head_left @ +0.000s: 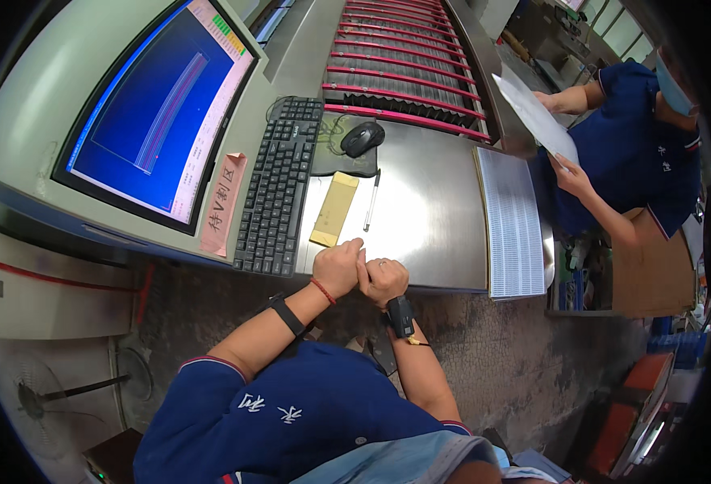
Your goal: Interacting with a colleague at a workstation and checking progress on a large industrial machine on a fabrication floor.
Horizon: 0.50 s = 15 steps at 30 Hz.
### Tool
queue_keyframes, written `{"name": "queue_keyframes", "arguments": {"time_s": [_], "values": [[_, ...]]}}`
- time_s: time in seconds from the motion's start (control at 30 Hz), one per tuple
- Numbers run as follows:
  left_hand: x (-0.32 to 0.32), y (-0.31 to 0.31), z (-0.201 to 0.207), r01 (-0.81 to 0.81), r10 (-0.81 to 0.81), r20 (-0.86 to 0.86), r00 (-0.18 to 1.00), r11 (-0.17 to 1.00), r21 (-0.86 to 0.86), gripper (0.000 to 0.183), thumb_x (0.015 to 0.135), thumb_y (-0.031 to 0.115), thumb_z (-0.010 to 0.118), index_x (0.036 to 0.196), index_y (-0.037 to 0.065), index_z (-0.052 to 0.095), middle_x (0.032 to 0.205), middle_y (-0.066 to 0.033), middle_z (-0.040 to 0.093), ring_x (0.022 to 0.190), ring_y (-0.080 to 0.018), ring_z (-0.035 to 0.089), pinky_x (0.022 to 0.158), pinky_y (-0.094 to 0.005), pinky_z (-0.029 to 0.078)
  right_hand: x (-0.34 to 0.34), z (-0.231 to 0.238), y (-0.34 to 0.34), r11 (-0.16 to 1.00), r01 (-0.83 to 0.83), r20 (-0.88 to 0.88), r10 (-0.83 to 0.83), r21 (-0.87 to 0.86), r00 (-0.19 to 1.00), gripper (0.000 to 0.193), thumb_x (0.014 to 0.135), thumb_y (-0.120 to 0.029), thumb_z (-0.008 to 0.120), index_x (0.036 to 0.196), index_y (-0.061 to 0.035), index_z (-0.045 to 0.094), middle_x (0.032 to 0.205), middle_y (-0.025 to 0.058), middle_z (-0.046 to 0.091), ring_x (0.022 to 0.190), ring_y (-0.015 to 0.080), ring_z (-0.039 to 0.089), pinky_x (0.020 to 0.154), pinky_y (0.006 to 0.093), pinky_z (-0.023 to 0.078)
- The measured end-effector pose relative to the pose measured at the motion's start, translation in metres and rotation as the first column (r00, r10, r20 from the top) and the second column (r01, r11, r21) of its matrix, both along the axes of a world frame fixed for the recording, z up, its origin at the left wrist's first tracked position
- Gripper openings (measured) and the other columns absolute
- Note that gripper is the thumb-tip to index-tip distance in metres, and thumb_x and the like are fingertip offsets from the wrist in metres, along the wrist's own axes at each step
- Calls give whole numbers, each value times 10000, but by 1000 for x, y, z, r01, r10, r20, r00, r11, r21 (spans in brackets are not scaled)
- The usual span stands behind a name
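My left hand (337, 268) and my right hand (386, 280) meet at the near edge of the metal worktop (432, 218). Both are closed, fingers curled in; whatever they may hold is hidden. Just beyond my left hand lies a flat yellow block (335, 210). A slim pen (372, 200) rests beside it, pointing away from me. Left of these sits a black keyboard (279, 189). Farther back, a black mouse (362, 139) lies on a dark mouse pad (344, 164).
A monitor (158, 121) with a blue drawing stands at the left, a pink label (224, 206) below it. Red bars (404, 56) cross the machine bed behind. Printed panels (512, 226) are stacked at the worktop's right. Beyond, a co-worker (625, 153) holds a white sheet (533, 113).
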<state>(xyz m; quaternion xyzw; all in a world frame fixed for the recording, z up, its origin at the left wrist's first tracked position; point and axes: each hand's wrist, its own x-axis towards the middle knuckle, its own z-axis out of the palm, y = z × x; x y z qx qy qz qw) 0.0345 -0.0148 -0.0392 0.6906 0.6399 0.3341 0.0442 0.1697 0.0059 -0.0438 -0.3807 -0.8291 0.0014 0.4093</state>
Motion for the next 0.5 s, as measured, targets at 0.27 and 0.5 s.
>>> {"name": "queue_keyframes", "arguments": {"time_s": [0.27, 0.5], "values": [[-1, 0, 1, 19, -18, -33, 999, 999, 33, 162, 849, 184, 588, 984, 98, 616, 755, -69, 638, 664, -263, 644, 596, -376, 508, 0, 0, 0, 1000, -5, -3, 6, 10, 1000, 332, 807, -167, 717, 564, -126, 495, 514, 40, 490, 467, 222, 512, 470, 346, 394], [-1, 0, 0, 24, -22, -39, 999, 999, 34, 156, 856, 186, 587, 981, 97, 613, 753, -74, 635, 659, -267, 642, 586, -378, 506, 0, 0, 1, 1000, -19, -7, 19, 9, 1000, 330, 808, -161, 714, 565, -126, 494, 513, 41, 495, 466, 221, 513, 468, 348, 393]]}}
